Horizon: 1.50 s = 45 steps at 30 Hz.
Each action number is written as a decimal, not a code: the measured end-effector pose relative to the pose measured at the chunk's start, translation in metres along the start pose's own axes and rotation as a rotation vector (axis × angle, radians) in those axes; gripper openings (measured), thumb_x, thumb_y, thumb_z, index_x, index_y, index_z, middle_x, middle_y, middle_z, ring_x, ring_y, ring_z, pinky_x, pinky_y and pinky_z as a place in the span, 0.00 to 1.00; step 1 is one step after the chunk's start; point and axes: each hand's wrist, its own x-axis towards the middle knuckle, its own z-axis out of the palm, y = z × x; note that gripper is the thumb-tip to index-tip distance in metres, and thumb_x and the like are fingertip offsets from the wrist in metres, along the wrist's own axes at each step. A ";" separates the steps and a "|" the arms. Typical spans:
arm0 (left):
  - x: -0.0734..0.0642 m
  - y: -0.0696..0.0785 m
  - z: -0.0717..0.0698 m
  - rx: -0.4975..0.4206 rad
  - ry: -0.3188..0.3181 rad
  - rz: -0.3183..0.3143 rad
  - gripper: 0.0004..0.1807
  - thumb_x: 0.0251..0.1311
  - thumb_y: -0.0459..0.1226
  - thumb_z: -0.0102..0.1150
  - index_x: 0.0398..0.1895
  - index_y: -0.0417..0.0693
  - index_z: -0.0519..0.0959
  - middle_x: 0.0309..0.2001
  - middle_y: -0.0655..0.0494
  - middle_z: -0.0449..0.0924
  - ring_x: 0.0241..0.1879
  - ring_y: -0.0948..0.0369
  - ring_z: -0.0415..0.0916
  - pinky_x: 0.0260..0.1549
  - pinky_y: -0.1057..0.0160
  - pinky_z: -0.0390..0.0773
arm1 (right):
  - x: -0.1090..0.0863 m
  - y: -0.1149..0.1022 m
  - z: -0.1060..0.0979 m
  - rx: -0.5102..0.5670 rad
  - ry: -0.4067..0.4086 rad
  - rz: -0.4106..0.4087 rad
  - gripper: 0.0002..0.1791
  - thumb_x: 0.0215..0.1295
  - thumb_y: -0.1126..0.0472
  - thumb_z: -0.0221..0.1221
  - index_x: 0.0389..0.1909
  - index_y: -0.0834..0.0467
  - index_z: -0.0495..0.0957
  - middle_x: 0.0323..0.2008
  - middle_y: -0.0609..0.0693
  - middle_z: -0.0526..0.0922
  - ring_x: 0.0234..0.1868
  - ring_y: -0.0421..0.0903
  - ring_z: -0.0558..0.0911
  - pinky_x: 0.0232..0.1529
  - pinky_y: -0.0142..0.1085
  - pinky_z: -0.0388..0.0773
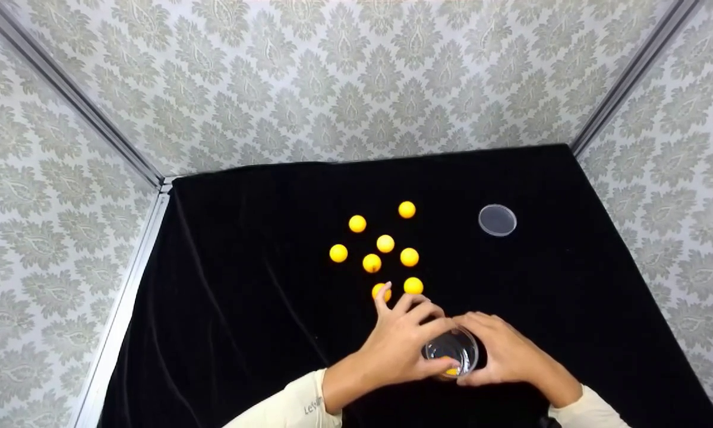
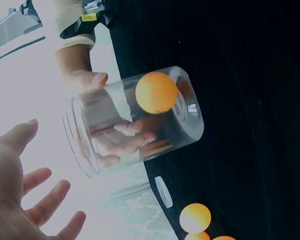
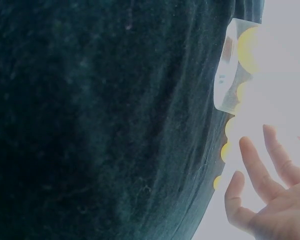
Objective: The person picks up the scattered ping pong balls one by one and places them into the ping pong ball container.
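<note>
A clear glass or plastic jar [image 1: 451, 348] stands between the two hands near the front of the cloth. It has orange balls inside, one of them [image 2: 156, 93] clearly seen near its base. My right hand [image 1: 505, 351] holds the jar from the right, thumb on the near side and fingers toward the far side. Over the jar's open mouth is my left hand [image 1: 401, 342], its fingers spread with nothing between them in the left wrist view. Bright glare hides the jar's upper part in the right wrist view.
Several orange balls lie on the black cloth [image 1: 261, 238] beyond the hands, including a ball [image 1: 407, 209] at the back and another ball [image 1: 413, 286] close to the left fingers. A round clear lid [image 1: 498, 220] lies toward the back right. Patterned walls [image 1: 350, 89] enclose the table.
</note>
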 end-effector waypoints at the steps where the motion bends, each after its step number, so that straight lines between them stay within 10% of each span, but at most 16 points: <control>1: 0.001 -0.001 -0.001 0.001 0.010 -0.006 0.31 0.50 0.70 0.65 0.53 0.68 0.82 0.49 0.67 0.80 0.56 0.59 0.72 0.60 0.26 0.57 | 0.000 0.000 0.000 0.004 0.004 -0.006 0.50 0.35 0.27 0.76 0.62 0.44 0.75 0.50 0.33 0.81 0.48 0.33 0.79 0.44 0.39 0.80; 17: 0.005 -0.059 -0.010 0.039 0.123 -0.199 0.28 0.51 0.67 0.68 0.51 0.67 0.83 0.53 0.68 0.80 0.55 0.59 0.72 0.63 0.25 0.51 | -0.001 0.000 0.001 0.010 0.009 -0.001 0.49 0.34 0.27 0.76 0.59 0.44 0.76 0.44 0.33 0.80 0.45 0.31 0.77 0.42 0.35 0.78; 30: -0.020 -0.111 0.024 0.082 0.152 -0.384 0.30 0.46 0.64 0.73 0.52 0.65 0.84 0.51 0.66 0.82 0.53 0.53 0.76 0.60 0.22 0.52 | -0.001 -0.001 0.002 -0.011 0.002 0.006 0.49 0.34 0.27 0.76 0.59 0.43 0.75 0.46 0.29 0.78 0.47 0.31 0.78 0.49 0.40 0.79; 45: -0.042 -0.121 0.060 0.119 0.073 -0.441 0.29 0.46 0.64 0.72 0.51 0.66 0.83 0.50 0.66 0.82 0.52 0.53 0.76 0.59 0.21 0.55 | 0.000 -0.002 0.000 0.004 -0.011 0.018 0.48 0.34 0.27 0.76 0.59 0.42 0.75 0.46 0.29 0.78 0.47 0.31 0.77 0.45 0.38 0.79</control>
